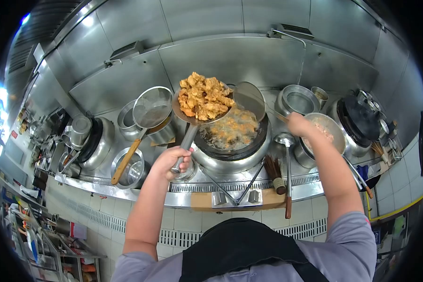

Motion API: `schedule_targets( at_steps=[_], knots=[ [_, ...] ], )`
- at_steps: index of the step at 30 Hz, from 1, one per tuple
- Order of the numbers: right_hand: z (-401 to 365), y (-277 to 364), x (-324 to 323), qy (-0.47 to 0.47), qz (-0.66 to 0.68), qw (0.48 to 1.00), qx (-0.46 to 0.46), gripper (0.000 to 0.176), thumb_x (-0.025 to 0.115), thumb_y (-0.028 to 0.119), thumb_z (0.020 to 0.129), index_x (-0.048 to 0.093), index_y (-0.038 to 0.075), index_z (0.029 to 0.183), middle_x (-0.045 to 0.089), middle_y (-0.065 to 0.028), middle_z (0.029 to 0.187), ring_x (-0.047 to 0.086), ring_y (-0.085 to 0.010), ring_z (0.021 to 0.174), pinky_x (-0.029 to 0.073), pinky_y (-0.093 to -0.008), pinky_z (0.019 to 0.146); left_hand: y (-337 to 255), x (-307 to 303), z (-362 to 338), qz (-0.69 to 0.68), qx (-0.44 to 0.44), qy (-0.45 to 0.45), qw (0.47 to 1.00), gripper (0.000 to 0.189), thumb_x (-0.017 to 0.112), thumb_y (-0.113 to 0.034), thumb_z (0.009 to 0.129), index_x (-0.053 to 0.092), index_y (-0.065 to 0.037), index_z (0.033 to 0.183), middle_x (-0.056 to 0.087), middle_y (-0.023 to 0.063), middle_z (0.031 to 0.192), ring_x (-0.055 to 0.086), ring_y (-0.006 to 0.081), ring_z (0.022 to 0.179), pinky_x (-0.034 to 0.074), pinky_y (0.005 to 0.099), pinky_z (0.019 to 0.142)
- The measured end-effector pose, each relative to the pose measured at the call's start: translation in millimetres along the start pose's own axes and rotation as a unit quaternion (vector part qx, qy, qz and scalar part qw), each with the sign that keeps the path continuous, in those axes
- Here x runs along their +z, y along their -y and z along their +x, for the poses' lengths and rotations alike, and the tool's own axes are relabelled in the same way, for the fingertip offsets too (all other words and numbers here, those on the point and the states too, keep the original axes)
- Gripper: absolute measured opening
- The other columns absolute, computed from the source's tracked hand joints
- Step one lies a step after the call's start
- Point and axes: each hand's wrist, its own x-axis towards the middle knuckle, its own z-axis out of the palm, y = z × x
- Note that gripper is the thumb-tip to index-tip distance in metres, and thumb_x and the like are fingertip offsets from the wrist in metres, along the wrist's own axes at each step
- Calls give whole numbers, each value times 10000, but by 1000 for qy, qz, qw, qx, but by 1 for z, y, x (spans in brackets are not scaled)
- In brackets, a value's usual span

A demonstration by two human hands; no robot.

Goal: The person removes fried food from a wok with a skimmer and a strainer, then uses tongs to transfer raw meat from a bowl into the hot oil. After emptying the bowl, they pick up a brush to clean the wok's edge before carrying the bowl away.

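My left hand (173,162) is closed round the metal handle of a wide, shallow skimmer (189,121). Golden-brown fried pieces (204,98) are heaped in it, above the left rim of the wok (207,150). More pieces bubble in the hot oil (237,131) below. In my right hand (298,124) is the handle of a mesh strainer (250,98), whose round mesh is tilted over the back right of the wok. My fingers partly hide that handle.
Left of the wok, another strainer (152,105) with a wooden handle rests on a pot. A ladle (288,174) and a bamboo brush (273,171) lie to the right. Behind them is a bowl of pale pink food (326,126). A second wok (362,120) stands far right.
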Motion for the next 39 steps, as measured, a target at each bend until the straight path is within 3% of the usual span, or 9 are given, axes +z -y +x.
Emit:
schedule_targets(
  at_steps=[1,3,6,12,16,18,31,37,39],
  knots=[
    [-3,4,-15,3,1,1000,-6,197,478,23,844,618,-36,969,655,-233,814,650,-377,758,504,-456,680,-4,0,-2,-3,1,-6,1000,221,559,-60,832,494,-7,1037,505,25,672,453,96,468,348,233,415],
    [-16,8,-54,238,251,927,145,54,516,13,850,548,1,808,557,-121,610,521,-209,448,401,-354,394,-13,0,-12,9,15,-26,999,227,565,-69,833,496,-11,1042,507,21,675,453,95,470,351,237,414],
    [-30,4,-58,368,324,851,188,115,570,65,852,519,41,752,497,-48,588,361,-80,367,228,-250,310,-20,12,-26,5,30,-60,998,273,566,-72,831,475,-4,1079,489,12,658,425,86,442,325,239,403],
    [-17,8,40,385,576,687,219,121,586,38,852,485,61,790,439,-8,550,331,-64,371,233,-238,327,-15,10,-34,-15,48,-54,997,278,559,-71,833,468,-4,1087,487,17,658,428,90,441,333,247,399],
    [-14,45,81,313,599,709,201,116,586,39,848,487,55,790,436,-6,549,337,-69,369,233,-232,332,-9,7,-35,-34,50,-52,997,267,549,-70,839,468,-4,1084,485,24,660,430,91,441,339,247,395],
    [-22,63,93,254,550,776,175,105,581,41,845,494,47,787,433,-5,544,342,-81,358,231,-234,335,-4,7,-34,-41,49,-57,996,261,545,-69,841,469,-3,1082,486,25,662,426,91,440,335,241,394],
    [-31,21,78,220,607,754,125,53,571,31,823,543,16,865,460,-7,551,340,-81,340,223,-247,334,12,3,-34,-72,51,-58,994,241,542,-45,831,476,11,1056,500,40,683,439,104,468,347,238,423],
    [-17,-24,23,195,523,821,122,77,587,26,797,562,-4,864,451,-7,535,361,-79,352,231,-253,325,17,6,-43,-54,55,-76,994,236,559,-48,832,482,9,1048,501,32,675,445,99,457,347,239,411],
    [-15,-29,-2,165,404,892,116,82,587,7,762,563,-14,837,457,-20,537,364,-95,361,237,-265,331,17,9,-44,-47,57,-90,993,246,556,-46,835,478,9,1062,493,25,670,432,92,443,342,240,395]
  ],
)
